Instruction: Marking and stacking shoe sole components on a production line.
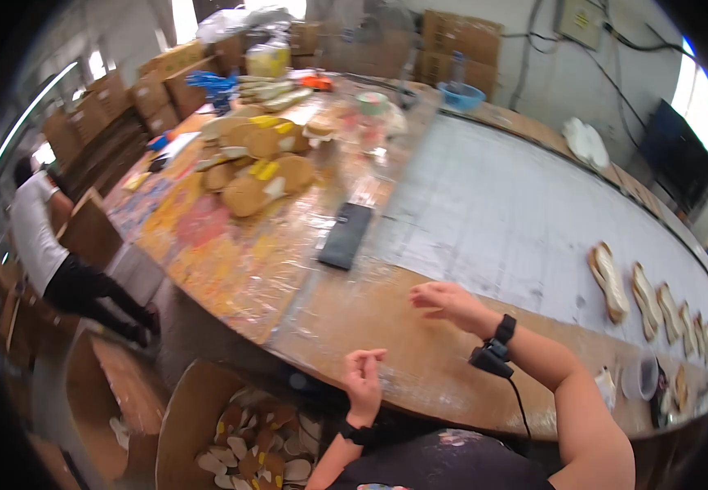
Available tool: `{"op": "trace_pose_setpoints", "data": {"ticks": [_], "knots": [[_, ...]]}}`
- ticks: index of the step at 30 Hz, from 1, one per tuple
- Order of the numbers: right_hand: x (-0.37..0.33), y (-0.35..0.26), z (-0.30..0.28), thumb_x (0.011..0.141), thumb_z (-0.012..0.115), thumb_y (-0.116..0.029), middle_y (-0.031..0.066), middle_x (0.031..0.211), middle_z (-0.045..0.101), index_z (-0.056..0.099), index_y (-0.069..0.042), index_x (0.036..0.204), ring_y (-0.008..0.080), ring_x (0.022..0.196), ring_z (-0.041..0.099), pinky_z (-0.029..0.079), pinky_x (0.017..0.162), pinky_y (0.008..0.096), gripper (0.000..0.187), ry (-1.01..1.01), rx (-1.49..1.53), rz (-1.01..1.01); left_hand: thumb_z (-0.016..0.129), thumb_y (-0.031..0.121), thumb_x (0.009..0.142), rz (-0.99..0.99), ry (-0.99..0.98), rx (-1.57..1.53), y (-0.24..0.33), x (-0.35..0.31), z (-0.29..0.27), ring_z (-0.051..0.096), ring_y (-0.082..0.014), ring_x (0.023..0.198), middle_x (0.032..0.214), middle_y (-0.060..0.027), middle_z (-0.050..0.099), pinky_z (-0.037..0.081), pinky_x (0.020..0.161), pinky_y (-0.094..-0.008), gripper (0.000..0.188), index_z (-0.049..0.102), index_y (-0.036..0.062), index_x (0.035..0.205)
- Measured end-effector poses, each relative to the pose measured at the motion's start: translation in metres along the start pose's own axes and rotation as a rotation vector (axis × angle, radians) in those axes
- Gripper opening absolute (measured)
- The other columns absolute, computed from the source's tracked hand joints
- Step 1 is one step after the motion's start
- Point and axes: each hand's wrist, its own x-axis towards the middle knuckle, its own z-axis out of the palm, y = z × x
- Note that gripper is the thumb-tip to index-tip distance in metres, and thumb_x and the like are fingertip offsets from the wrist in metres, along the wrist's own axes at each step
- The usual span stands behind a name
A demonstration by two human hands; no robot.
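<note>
My right hand (452,305) hovers above the brown board (337,314) at the table's near edge, fingers stretched out and holding nothing. Closer to my body, my left hand (363,380) is raised by the board's edge with its fingers curled in; no object shows in it. A black, flat rectangular object (346,236) lies beyond the hands, left of the pale belt-like surface (484,204). Past it, tan shoe insoles (268,184) with yellow and white patches are piled on the paint-stained tabletop (199,261).
A row of pale-topped insoles (608,282) runs along the right side, with a clear plastic cup (639,377) nearby. Below left stands a carton (178,425) of insoles. A blue basin (460,96) sits at the back. Another person (44,229) bends among boxes at far left.
</note>
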Motion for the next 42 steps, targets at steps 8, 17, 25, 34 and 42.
{"op": "trace_pose_setpoints", "data": {"ticks": [8, 17, 25, 34, 42], "knots": [[-0.086, 0.077, -0.189, 0.083, 0.056, -0.021, 0.0052, 0.095, 0.058, 0.053, -0.005, 0.106, 0.0118, 0.090, 0.053, 0.041, 0.071, 0.0261, 0.028, 0.991, 0.559, -0.360, 0.040, 0.003, 0.092, 0.145, 0.030, 0.252, -0.024, 0.012, -0.022, 0.056, -0.0172, 0.079, 0.091, -0.0155, 0.060, 0.046, 0.074, -0.0275, 0.006, 0.042, -0.0005, 0.096], [-0.148, 0.107, -0.353, 0.078, 0.060, -0.027, 0.0201, 0.112, 0.049, 0.049, 0.003, 0.108, 0.0319, 0.106, 0.047, 0.036, 0.090, 0.0391, 0.044, 2.240, 0.111, -0.193, 0.042, 0.005, 0.093, 0.148, 0.043, 0.443, -0.035, 0.013, -0.012, 0.053, -0.0134, 0.075, 0.087, -0.0086, 0.058, 0.045, 0.070, -0.0230, 0.010, 0.050, 0.0000, 0.093], [-0.177, 0.135, -0.402, 0.070, 0.059, -0.013, 0.0171, 0.106, 0.056, 0.058, -0.005, 0.104, 0.0322, 0.101, 0.050, 0.039, 0.087, 0.0399, 0.035, 2.194, -0.295, -0.223, 0.043, 0.005, 0.092, 0.179, 0.062, 0.533, -0.029, 0.014, -0.008, 0.052, -0.0126, 0.073, 0.085, -0.0079, 0.057, 0.045, 0.068, -0.0222, 0.007, 0.049, 0.0003, 0.093], [-0.183, 0.127, -0.399, 0.074, 0.048, -0.022, 0.0184, 0.104, 0.061, 0.060, -0.006, 0.107, 0.0347, 0.096, 0.055, 0.039, 0.089, 0.0408, 0.038, 2.062, -0.522, 0.157, 0.044, 0.002, 0.090, 0.170, 0.080, 0.508, -0.027, 0.008, -0.006, 0.051, -0.0125, 0.070, 0.082, -0.0071, 0.056, 0.044, 0.066, -0.0216, 0.006, 0.049, -0.0003, 0.092], [-0.173, 0.102, -0.390, 0.074, 0.057, -0.011, 0.0123, 0.107, 0.058, 0.050, 0.004, 0.113, 0.0259, 0.094, 0.056, 0.045, 0.071, 0.0333, 0.043, 1.375, 0.501, -0.156, 0.046, 0.003, 0.090, 0.180, 0.054, 0.533, -0.029, 0.008, -0.003, 0.053, -0.0125, 0.070, 0.081, -0.0074, 0.057, 0.045, 0.066, -0.0223, 0.005, 0.050, -0.0009, 0.092]]}}
